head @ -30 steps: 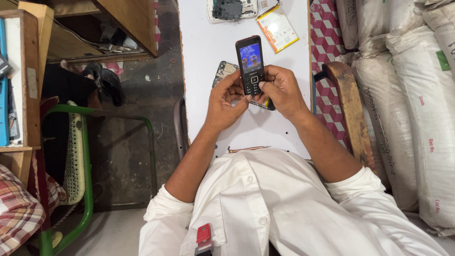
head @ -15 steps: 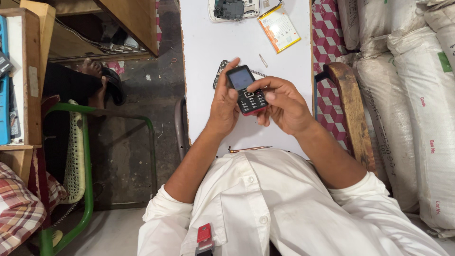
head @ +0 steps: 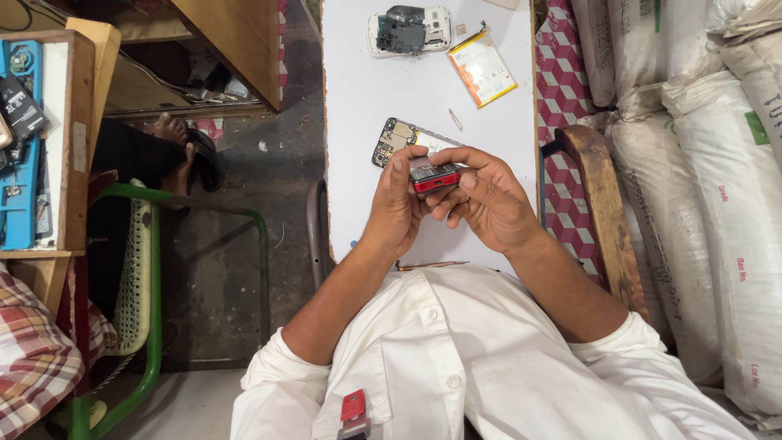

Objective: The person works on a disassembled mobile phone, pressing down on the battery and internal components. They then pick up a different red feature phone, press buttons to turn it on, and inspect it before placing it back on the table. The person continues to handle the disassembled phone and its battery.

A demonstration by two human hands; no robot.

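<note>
A small black and red keypad phone (head: 434, 177) is held between both hands above the white table (head: 366, 90), tilted so its end edge faces me. My left hand (head: 397, 208) grips its left side with the thumb up by its top. My right hand (head: 485, 200) wraps its right side, fingers curled over the top. Just beyond the hands, an opened phone body with bare circuit board (head: 399, 138) lies on the table, partly hidden by my fingers.
A dismantled white phone (head: 410, 31) and a flat yellow-edged battery (head: 482, 69) lie at the table's far end. A green chair (head: 151, 269) and another person's foot (head: 175, 143) are left. White sacks (head: 692, 163) and a wooden armrest (head: 599, 204) are right.
The phone has tipped from upright with its lit screen showing, through a slant, to nearly edge-on. Both hands have stayed on it and shifted slightly lower.
</note>
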